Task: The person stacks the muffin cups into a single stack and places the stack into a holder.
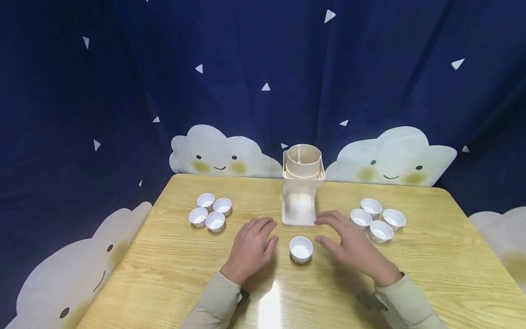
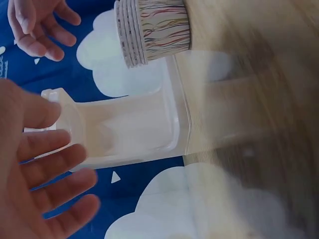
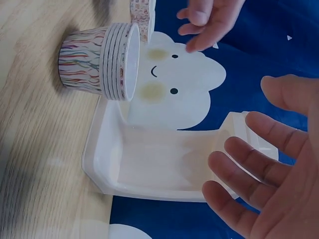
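Note:
A nested stack of paper cups point(image 1: 301, 250) stands upright on the table between my two hands, its side printed with wavy coloured lines point(image 3: 79, 60). Left of it hovers my left hand point(image 1: 251, 249), fingers spread and relaxed, holding nothing. On the other side, my right hand point(image 1: 355, 246) is likewise relaxed with nothing in its grasp, its fingertips near the base of a cream plastic stand point(image 1: 299, 205). That stand rises just behind the cups and carries a round cylinder point(image 1: 304, 160) on top. In the right wrist view, the fingers point(image 3: 244, 174) overlap the stand's upper part.
Several paper cups point(image 1: 215, 222) stand in a cluster at the table's left. Another cluster of several cups point(image 1: 381, 231) is at the right, beyond my right hand. A dark blue curtain point(image 1: 246, 91) with white clouds hangs behind the wooden table point(image 1: 164, 274).

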{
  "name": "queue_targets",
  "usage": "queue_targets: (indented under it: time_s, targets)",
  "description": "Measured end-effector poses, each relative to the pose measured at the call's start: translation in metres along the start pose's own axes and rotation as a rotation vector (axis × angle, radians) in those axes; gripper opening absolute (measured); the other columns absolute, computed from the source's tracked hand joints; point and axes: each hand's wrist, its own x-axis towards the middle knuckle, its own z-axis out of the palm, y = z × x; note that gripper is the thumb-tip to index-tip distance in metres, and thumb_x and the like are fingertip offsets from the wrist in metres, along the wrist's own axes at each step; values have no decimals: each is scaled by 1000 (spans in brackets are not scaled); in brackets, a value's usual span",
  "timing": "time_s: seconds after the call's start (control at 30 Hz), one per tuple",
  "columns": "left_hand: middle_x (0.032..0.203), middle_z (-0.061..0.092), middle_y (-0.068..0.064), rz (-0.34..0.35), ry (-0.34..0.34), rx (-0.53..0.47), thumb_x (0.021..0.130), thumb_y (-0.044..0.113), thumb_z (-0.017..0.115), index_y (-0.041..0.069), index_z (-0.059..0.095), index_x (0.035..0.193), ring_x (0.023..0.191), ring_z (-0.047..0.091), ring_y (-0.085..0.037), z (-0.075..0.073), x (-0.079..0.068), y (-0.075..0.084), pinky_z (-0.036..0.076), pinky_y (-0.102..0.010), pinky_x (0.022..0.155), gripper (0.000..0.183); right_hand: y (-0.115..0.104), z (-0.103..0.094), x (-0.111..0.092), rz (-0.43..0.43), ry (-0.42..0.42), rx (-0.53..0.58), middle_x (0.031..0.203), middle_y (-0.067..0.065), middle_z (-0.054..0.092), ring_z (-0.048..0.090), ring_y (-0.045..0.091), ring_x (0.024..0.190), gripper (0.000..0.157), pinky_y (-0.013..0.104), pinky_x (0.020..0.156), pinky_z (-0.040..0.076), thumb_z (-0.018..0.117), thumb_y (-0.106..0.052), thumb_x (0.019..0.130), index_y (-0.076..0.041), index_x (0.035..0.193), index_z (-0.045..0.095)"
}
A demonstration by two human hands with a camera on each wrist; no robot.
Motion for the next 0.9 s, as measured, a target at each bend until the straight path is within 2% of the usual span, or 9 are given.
queue_targets:
  time_s: [0.17, 0.43, 0.7, 0.9]
  targets:
    - [124, 69, -5, 7, -161, -47, 87, 25, 72, 10, 66, 124, 111, 64, -21, 3, -4, -2, 54, -37, 93, 40, 2, -1, 0, 6, -4, -3, 125, 7, 65, 64, 29, 115, 35, 49, 95, 52, 75, -18, 85, -13, 118, 65]
    - [134, 64, -4, -8, -313, -144, 84, 44, 74, 13, 59, 134, 120, 62, -21, 7, -6, -3, 53, -38, 97, 61, 5, -1, -2, 11, -11, 14, 125, 7, 66, 63, 29, 115, 36, 50, 95, 52, 73, -16, 88, -12, 123, 64]
    - [138, 61, -5, -50, -392, -221, 83, 47, 75, 13, 58, 136, 125, 59, -22, 13, -6, -5, 49, -42, 104, 66, 11, -3, -9, 54, -35, 31, 125, 4, 65, 63, 25, 115, 33, 45, 88, 55, 71, -17, 90, -14, 123, 64]
    - [142, 58, -8, -109, -459, -290, 84, 48, 73, 12, 55, 139, 132, 54, -26, 15, -6, -6, 39, -44, 115, 68, 15, -7, -14, 84, -49, 47, 126, 6, 65, 63, 27, 117, 30, 47, 89, 54, 67, -16, 93, -13, 122, 63]
